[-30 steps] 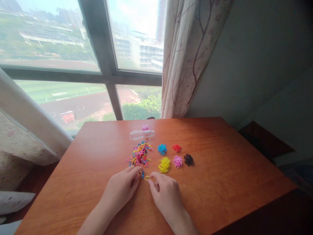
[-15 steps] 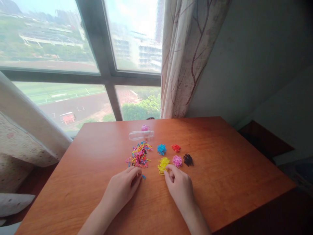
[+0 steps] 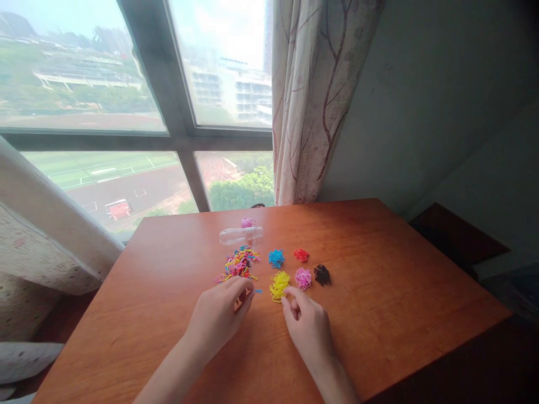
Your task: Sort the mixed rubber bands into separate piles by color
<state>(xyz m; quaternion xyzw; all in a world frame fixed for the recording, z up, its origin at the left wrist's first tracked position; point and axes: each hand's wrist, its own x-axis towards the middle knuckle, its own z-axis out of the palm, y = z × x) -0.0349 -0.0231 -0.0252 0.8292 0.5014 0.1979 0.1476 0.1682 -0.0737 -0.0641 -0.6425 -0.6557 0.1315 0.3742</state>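
Note:
Between the thumb and fingertips of my left hand a small blue rubber band is pinched, its end sticking out to the right. Behind that hand lies a mixed pile of coloured rubber bands, its front edge partly covered. My right hand is closed in a loose pinch at the front right edge of the yellow rubber bands; whether anything is between its fingertips I cannot make out. Around it sit separate piles of blue, red, pink and black rubber bands.
A clear plastic container lies on its side behind the mixed pile, with a pink object beside it. The wooden table reaches back to the window and a patterned curtain.
My left hand has moved right and slightly away from me with the blue rubber band, towards the yellow pile. The right hand has barely moved. The view has shifted slightly.

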